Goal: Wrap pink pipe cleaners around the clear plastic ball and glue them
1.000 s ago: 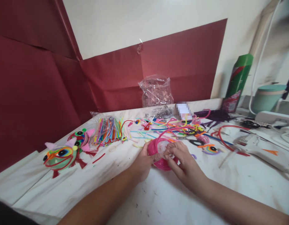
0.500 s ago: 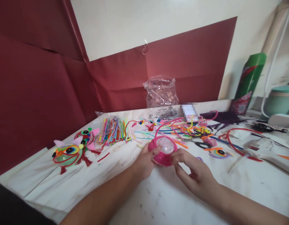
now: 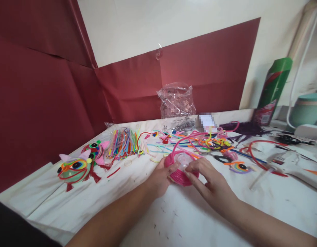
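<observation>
A round clear ball (image 3: 183,176) is wound with bright pink pipe cleaner, its clear middle facing up. My left hand (image 3: 162,176) is closed round its left side, with the thumb across the pink coils. Fingertips of my right hand (image 3: 207,178) pinch at the right rim of the winding, beside the clear middle. What exactly lies between those fingertips is hidden. A loose pink pipe cleaner (image 3: 177,142) arches up from the ball's far side towards the back.
Two finished animal-head ornaments (image 3: 76,169) sit at the left. Behind lie a bundle of coloured pipe cleaners (image 3: 125,142), scissors (image 3: 222,159) and a loose coloured pile. At the right are a white glue gun (image 3: 289,164), an eye piece (image 3: 241,167) and a green container (image 3: 273,89).
My right hand has moved inward, from the ball's lower right edge up to its rim near the clear middle. The ball has shifted slightly right and down, still in my left hand.
</observation>
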A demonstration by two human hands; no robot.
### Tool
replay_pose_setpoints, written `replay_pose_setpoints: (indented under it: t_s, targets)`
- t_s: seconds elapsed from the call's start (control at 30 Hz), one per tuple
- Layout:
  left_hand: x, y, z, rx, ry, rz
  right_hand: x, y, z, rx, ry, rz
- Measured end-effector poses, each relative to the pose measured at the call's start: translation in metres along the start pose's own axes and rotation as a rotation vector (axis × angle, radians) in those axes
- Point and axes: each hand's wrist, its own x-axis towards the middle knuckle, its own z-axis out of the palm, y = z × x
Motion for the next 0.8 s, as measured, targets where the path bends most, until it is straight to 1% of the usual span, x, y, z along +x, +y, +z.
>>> replay_pose_setpoints:
  t_s: [0.13, 0.2, 0.33, 0.53, 0.63, 0.73, 0.8]
  targets:
    - [-0.001, -0.0036, 0.0002, -0.002, -0.072, 0.018, 0.0002, 0.0, 0.0009, -0.06, 0.018, -0.041]
    - [-0.0017, -0.0046, 0.001, -0.01, -0.082, 0.023, -0.0001, 0.0003, 0.0013, -0.08, 0.02, -0.062]
    - [-0.0032, -0.0033, 0.0047, -0.017, -0.053, 0.007, -0.0008, 0.0014, 0.0011, -0.085, 0.016, -0.099]
    - [-0.0038, -0.002, 0.0068, 0.001, -0.032, -0.001, -0.0016, 0.0021, 0.0008, -0.098, -0.047, -0.116]
    - [-0.0035, -0.0033, 0.0056, 0.019, -0.028, -0.003, -0.0015, 0.0023, 0.0022, -0.151, -0.073, -0.13]
    - [-0.0033, -0.0033, 0.0056, 0.026, -0.032, -0.002, -0.0009, 0.0021, 0.0034, -0.194, -0.072, -0.115]
    - [-0.0031, -0.0028, 0.0061, 0.034, -0.027, -0.002, -0.0005, 0.002, 0.0034, -0.181, -0.062, -0.095]
